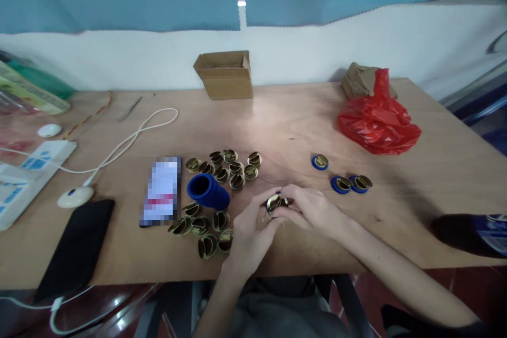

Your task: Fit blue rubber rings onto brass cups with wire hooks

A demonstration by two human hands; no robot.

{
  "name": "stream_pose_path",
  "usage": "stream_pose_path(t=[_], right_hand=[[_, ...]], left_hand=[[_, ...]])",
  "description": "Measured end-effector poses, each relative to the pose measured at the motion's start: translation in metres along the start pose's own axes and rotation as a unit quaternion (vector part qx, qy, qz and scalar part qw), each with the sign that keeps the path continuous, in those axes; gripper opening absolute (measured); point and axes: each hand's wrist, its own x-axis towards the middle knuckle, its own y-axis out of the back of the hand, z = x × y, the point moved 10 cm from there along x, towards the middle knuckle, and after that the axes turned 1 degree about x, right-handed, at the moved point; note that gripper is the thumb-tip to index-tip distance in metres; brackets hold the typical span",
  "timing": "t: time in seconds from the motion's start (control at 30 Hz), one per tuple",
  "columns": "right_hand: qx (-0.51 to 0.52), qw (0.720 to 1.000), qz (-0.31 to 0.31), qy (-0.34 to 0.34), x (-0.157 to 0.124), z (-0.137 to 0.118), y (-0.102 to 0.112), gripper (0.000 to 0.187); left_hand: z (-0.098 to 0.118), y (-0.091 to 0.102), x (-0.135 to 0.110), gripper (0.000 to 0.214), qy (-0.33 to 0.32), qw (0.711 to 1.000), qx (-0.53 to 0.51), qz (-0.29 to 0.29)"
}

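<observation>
My left hand (252, 232) and my right hand (312, 208) meet over the front of the table. Between them, both pinch a round gold metal piece (273, 203); a dark part shows at its edge, its detail too small to make out. To the left of my hands stands a tilted stack of blue rings (214, 195). Loose round gold pieces with raised flaps lie behind the stack (236, 168) and in front of it (200, 226). On the right, three gold pieces sit on blue rings, one apart (320, 161) and two side by side (350, 184).
A phone with a lit screen (161, 190) and a black phone (77, 245) lie left, near a white cable, a white puck (75, 197) and a power strip (37, 179). An open cardboard box (227, 82), red plastic bag (378, 121) and dark bottle (471, 233) stand around.
</observation>
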Motion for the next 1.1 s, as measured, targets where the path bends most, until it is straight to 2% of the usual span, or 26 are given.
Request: stream_pose_path(t=[0.13,0.27,0.37,0.43,0.5,0.57,0.67,0.83,0.97,1.1], right_hand=[[0.122,0.984,0.014,-0.130,-0.002,0.022,0.000,0.014],[0.210,0.957,0.000,-0.199,-0.003,0.033,-0.010,0.018],[0.262,0.936,-0.026,-0.233,-0.004,0.039,-0.019,0.014],[0.300,0.923,-0.028,-0.238,-0.004,0.041,-0.020,0.017],[0.319,0.917,-0.007,-0.238,-0.002,0.044,-0.015,0.021],[0.298,0.923,0.038,-0.240,-0.002,0.049,-0.003,0.021],[0.222,0.950,0.088,-0.200,-0.001,0.042,0.015,0.016],[0.083,0.995,0.022,-0.052,0.004,0.005,0.007,0.019],[-0.030,0.999,-0.027,0.023,0.004,-0.006,-0.007,0.027],[-0.107,0.993,-0.023,0.048,0.003,-0.002,-0.010,0.035]], left_hand=[[0.006,-0.002,0.001,0.056,-0.006,1.000,-0.012,-0.012],[0.000,-0.001,-0.001,0.057,0.006,0.999,-0.041,0.017],[-0.003,0.007,-0.002,0.053,0.011,0.997,-0.032,0.064],[0.006,0.012,-0.001,0.046,-0.025,0.996,0.013,0.084],[0.019,0.015,0.000,0.042,-0.076,0.991,0.061,0.095],[0.026,0.016,0.002,0.040,-0.100,0.986,0.094,0.095],[0.024,0.015,0.006,0.042,-0.077,0.986,0.119,0.083],[0.015,0.006,0.007,0.050,-0.050,0.991,0.113,0.045],[0.014,0.004,0.006,0.051,-0.061,0.991,0.116,0.042],[0.012,0.006,0.006,0.049,-0.054,0.988,0.132,0.055]])
